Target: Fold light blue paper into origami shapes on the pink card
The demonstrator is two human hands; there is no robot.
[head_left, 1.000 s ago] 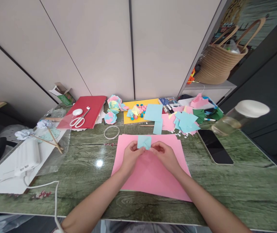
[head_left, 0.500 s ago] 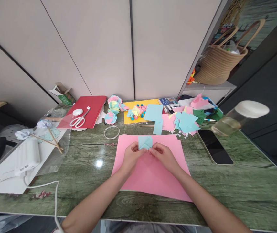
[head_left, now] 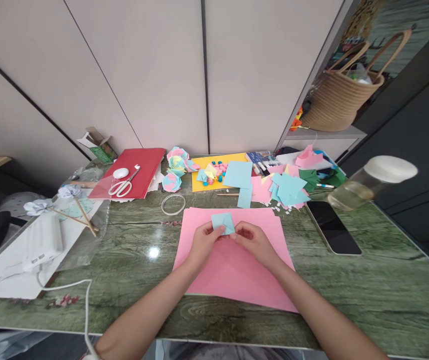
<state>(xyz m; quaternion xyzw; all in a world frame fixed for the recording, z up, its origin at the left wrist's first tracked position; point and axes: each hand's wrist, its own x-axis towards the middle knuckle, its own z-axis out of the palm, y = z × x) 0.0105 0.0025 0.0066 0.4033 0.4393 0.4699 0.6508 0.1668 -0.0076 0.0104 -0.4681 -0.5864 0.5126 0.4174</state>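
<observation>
Between the two sets of fingertips, a small folded blue paper (head_left: 223, 222) is being pinched. The left hand (head_left: 203, 240) is closing on its lower left edge and the right hand (head_left: 254, 241) is closing on its lower right corner, so both are grasping the same piece. It is hovering just above a pink sheet (head_left: 233, 280), which is lying under both wrists on the green table (head_left: 368, 295).

Beyond the left hand's fingertips a tape ring (head_left: 172, 204) is lying flat. Beyond the right hand, loose paper scraps (head_left: 287, 190) are piling up. Further out on that side a phone (head_left: 332, 227) is lying face up, with a bottle (head_left: 372, 182) standing past it.

The piece is small and the grips are sitting close together, so uneven pressure is likely putting the creases at risk: a flap may be slipping open, or a fold may be setting crooked. A wrist dragging on the pink sheet could also be shifting it.

Compared with half a second earlier, the blue paper is sitting slightly lower and nearer the palms and is turned a little. The fingers are covering more of its lower edge. Everything around the hands is lying where it was.
</observation>
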